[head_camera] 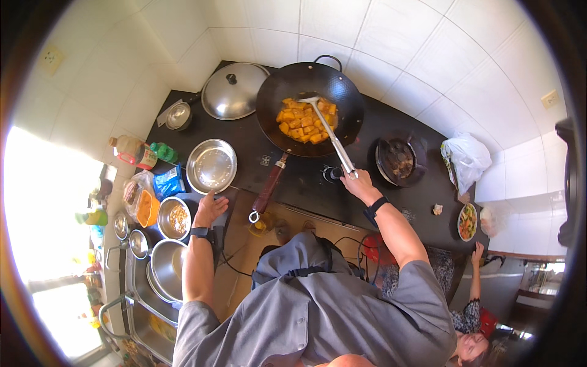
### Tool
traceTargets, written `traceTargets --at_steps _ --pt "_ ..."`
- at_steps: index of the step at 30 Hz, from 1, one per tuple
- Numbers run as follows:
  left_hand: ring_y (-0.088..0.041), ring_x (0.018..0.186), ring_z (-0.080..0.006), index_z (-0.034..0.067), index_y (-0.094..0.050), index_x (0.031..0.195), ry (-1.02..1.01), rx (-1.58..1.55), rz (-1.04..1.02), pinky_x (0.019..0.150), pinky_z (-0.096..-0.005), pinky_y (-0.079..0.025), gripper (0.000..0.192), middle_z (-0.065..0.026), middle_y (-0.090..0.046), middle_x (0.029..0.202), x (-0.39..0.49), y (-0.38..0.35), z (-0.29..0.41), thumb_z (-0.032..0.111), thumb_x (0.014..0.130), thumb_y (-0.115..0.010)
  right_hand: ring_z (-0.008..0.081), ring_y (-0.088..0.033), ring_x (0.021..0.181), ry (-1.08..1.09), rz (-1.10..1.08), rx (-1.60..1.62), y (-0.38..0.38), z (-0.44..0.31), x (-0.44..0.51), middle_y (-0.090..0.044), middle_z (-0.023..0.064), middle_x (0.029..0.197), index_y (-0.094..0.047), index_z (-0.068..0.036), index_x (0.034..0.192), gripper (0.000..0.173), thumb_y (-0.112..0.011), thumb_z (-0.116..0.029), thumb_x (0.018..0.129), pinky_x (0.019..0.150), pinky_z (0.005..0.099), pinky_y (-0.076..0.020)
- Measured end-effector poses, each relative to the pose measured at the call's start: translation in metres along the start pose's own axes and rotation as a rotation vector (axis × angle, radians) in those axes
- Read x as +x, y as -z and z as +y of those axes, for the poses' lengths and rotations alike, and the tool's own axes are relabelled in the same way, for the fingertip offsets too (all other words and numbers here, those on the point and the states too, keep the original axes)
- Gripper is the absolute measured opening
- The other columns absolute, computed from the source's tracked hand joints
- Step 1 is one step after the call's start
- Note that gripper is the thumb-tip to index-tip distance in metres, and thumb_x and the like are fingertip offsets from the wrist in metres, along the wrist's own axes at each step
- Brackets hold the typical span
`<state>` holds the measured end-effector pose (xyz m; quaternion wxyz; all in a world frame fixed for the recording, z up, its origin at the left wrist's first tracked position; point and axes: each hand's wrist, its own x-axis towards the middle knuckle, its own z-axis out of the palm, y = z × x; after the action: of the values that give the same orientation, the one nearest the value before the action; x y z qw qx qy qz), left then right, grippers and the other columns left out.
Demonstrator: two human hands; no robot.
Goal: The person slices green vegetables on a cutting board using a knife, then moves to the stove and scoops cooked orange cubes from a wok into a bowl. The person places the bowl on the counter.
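My left hand (211,209) is empty, fingers apart, just below the rim of a round steel dish (212,166). My right hand (360,186) is at the handle end of a metal spatula (337,144), close beside a black stove knob (335,173); the handle end overlaps the fingers, so what they grip is unclear. The spatula's head lies among orange-yellow food chunks (305,121) in a black wok (348,110), whose reddish-brown handle (269,187) points towards me. Left of the wok lies a domed steel lid (234,98).
A dark pot (400,158), a plastic bag (467,158) and a plate of mixed vegetables (467,222) stand right. Another person's hand (478,251) touches the counter edge there. Steel bowls (174,218), an orange basket (147,208), bottles (134,151) and a sink (151,328) are left.
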<state>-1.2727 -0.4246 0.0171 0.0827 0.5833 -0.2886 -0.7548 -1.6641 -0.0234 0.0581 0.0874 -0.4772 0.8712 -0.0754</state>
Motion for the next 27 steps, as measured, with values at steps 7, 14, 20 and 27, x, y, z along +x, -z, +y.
traceTargets --at_steps 7,14,20,27 --pt "-0.070 0.098 -0.0279 0.000 -0.056 0.116 -0.078 -0.056 -0.098 0.079 -0.0408 -0.060 0.026 -0.0168 -0.067 0.111 0.036 0.008 0.007 0.020 0.099 -0.055 0.0407 -0.067 0.082 0.090 -0.054 0.046 0.011 -0.014 0.008 -0.068 0.0209 0.089 -0.060 -0.007 0.125 0.039 -0.069 -0.023 0.091 0.071 0.0482 -0.0558" --pt "-0.072 0.088 -0.0238 -0.001 -0.060 0.108 -0.046 -0.024 -0.075 0.073 -0.0363 -0.061 0.020 -0.0119 -0.070 0.099 0.028 -0.002 0.014 0.016 0.099 -0.054 0.0416 -0.070 0.082 -0.465 -0.097 0.686 0.028 -0.033 0.012 -0.072 0.0217 0.082 -0.070 0.000 0.087 0.044 -0.053 -0.038 0.098 0.073 0.0454 -0.0536" --pt "-0.071 0.092 -0.0242 -0.002 -0.058 0.111 0.014 0.024 -0.002 0.077 -0.0382 -0.060 0.023 -0.0136 -0.068 0.101 0.036 -0.002 0.015 0.017 0.101 -0.050 0.0376 -0.072 0.078 -0.476 -0.067 0.786 0.018 -0.027 0.017 -0.071 0.0221 0.077 -0.068 0.004 0.085 0.044 -0.054 -0.037 0.096 0.072 0.0432 -0.0540" --pt "-0.070 0.090 -0.0247 -0.001 -0.058 0.112 -0.023 0.012 -0.044 0.076 -0.0390 -0.060 0.023 -0.0134 -0.068 0.100 0.039 0.005 0.010 0.017 0.101 -0.049 0.0381 -0.071 0.078 -0.291 -0.037 0.612 0.001 -0.017 0.028 -0.072 0.0211 0.080 -0.069 0.001 0.080 0.040 -0.059 -0.035 0.093 0.071 0.0444 -0.0544"
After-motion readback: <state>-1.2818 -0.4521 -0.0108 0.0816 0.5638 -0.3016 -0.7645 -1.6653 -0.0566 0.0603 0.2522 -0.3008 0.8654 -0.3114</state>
